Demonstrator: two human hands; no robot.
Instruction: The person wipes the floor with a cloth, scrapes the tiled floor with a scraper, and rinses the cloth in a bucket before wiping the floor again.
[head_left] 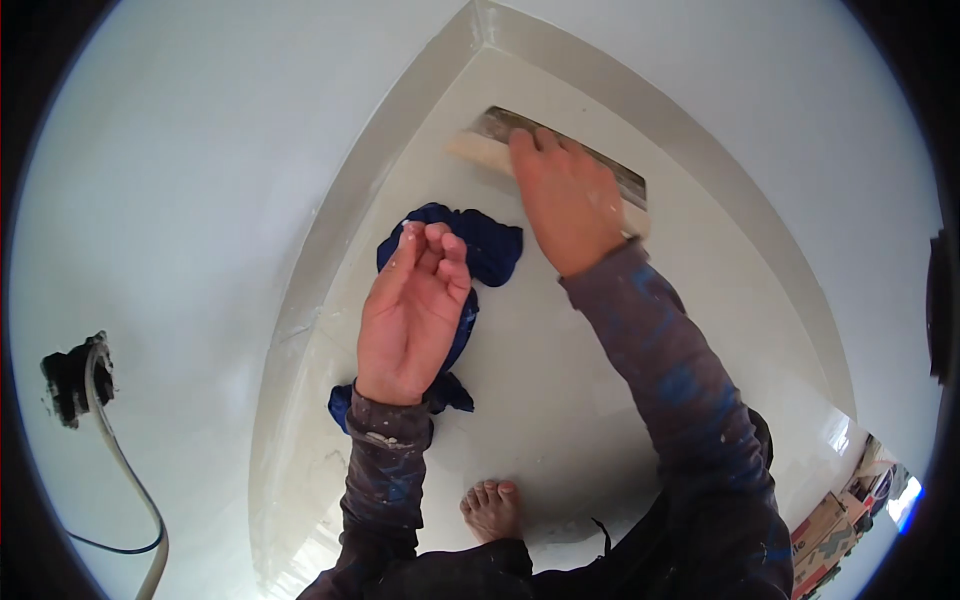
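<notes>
My right hand [570, 200] grips a wide, flat plastering blade [625, 178] with a dark metal strip and a pale beige body, partly smeared by motion. It lies near the far corner of the floor, and my fingers cover its middle. My left hand [410, 310] is turned palm up, fingers loosely curled and the palm bare. Pale specks mark its thumb tip. Below and behind that hand, a crumpled dark blue cloth [490, 245] lies on the floor, partly hidden by my hand and wrist.
Around the pale floor [560, 380] runs a grey-beige skirting [345, 195], meeting in a corner at the top. A cable [125, 465] comes out of a dark wall hole [72, 380] at left. My bare foot [492, 510] is below. Cardboard boxes [825, 530] sit at lower right.
</notes>
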